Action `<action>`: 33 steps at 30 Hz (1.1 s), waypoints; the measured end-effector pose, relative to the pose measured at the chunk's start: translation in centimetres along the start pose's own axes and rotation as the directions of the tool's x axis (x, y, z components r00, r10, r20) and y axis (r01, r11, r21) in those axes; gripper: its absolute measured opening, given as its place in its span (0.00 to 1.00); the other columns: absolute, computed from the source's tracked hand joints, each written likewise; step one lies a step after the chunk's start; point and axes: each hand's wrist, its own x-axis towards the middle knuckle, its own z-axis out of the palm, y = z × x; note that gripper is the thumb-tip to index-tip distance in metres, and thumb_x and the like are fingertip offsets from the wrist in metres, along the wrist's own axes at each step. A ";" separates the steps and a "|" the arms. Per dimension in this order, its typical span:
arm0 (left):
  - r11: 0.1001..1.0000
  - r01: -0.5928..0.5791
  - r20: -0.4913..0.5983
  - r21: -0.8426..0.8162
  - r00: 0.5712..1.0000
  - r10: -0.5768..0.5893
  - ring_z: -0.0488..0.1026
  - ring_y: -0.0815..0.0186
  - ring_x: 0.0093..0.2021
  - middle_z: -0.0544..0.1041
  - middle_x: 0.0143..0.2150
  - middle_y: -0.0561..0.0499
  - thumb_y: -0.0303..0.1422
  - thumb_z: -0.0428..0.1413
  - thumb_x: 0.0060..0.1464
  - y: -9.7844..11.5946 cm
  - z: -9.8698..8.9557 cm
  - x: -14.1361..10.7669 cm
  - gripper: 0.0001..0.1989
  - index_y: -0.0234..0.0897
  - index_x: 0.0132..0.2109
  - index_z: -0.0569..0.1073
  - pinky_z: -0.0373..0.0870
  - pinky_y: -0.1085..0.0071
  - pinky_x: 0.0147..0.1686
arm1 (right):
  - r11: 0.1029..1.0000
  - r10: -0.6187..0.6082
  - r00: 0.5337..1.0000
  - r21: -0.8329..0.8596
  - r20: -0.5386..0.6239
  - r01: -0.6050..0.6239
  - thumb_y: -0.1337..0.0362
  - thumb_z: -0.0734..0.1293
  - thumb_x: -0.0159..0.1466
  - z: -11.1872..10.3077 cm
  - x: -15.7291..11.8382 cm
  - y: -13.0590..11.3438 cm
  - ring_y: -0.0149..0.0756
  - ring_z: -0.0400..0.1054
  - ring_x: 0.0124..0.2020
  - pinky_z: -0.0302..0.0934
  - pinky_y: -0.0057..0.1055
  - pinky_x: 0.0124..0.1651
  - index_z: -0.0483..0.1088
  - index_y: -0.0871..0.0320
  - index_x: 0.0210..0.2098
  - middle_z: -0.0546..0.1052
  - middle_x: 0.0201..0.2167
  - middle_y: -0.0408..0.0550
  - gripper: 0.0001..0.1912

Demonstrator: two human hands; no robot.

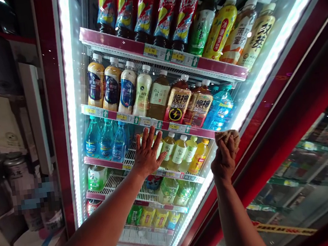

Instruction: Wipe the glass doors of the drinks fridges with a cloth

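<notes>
We have 2 bare hands raised to a lit cooler point(57, 111), whose shelves slope down to the right in our view.

Right hand point(223, 164): fingers curled, pinching a brown cloth point(231, 136). The cloth is bunched past the fingertips, so we read no clear long axis. It sits at the right end of the price rail point(197, 130) under the middle bottles, in front of the right light strip point(284, 38).

Left hand point(149, 153): fingers spread, palm towards the shelves, fingertips up near the same rail. We cannot tell whether it presses on glass. Behind and to its right stand pale bottles point(180, 154); to its left, 3 blue bottles point(119, 144).

Key relation: the cloth lies to the right of the left hand and slightly lower than its fingertips, with the pale bottles showing between. The right hand holds it, and is the nearer of the 2 to the cooler's right edge; the left is nearer the middle of the shelves. Both forearms rise from below, well apart.

Surroundings: tins point(17, 171) at far left; at right, we log a second set of shelves point(311, 145), blurred.
</notes>
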 end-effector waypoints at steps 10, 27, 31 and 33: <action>0.999 0.002 0.058 0.045 0.998 -0.004 0.33 0.46 0.79 0.39 0.80 0.39 0.47 0.57 0.63 0.0 -0.2 -0.9 0.48 0.39 0.79 0.42 0.35 0.42 0.75 | 1.000 0.029 1.000 0.012 -0.004 -0.029 0.61 0.62 0.73 1.8 0.8 -1.0 0.50 0.57 0.73 0.42 0.68 0.74 0.78 0.55 0.54 0.69 0.68 0.54 0.16; 0.999 -0.046 0.160 -0.018 0.986 0.048 0.33 0.50 0.80 0.37 0.80 0.42 0.45 0.58 0.63 -0.9 -1.0 -2.5 0.47 0.39 0.79 0.41 0.39 0.46 0.76 | 0.991 -0.062 0.995 -0.117 0.074 0.070 0.66 0.58 0.74 5.5 -2.2 -5.9 0.51 0.53 0.75 0.41 0.69 0.73 0.75 0.51 0.59 0.67 0.69 0.54 0.20; 0.997 -0.073 0.174 -0.020 0.982 0.076 0.35 0.52 0.80 0.40 0.80 0.43 0.43 0.58 0.63 -1.4 -1.6 -2.9 0.45 0.38 0.78 0.45 0.39 0.47 0.76 | 0.988 -0.050 0.995 -0.139 0.090 0.062 0.68 0.59 0.73 5.8 -4.2 -7.9 0.53 0.54 0.74 0.41 0.71 0.72 0.74 0.51 0.60 0.67 0.70 0.55 0.21; 0.996 -0.086 0.181 -0.024 0.979 0.088 0.37 0.53 0.80 0.41 0.80 0.43 0.42 0.58 0.63 -1.5 -1.7 -2.9 0.44 0.38 0.78 0.47 0.38 0.48 0.77 | 0.987 -0.045 0.994 -0.146 0.104 0.060 0.65 0.61 0.73 6.3 -3.0 -8.5 0.54 0.53 0.75 0.41 0.71 0.72 0.74 0.52 0.61 0.66 0.70 0.55 0.20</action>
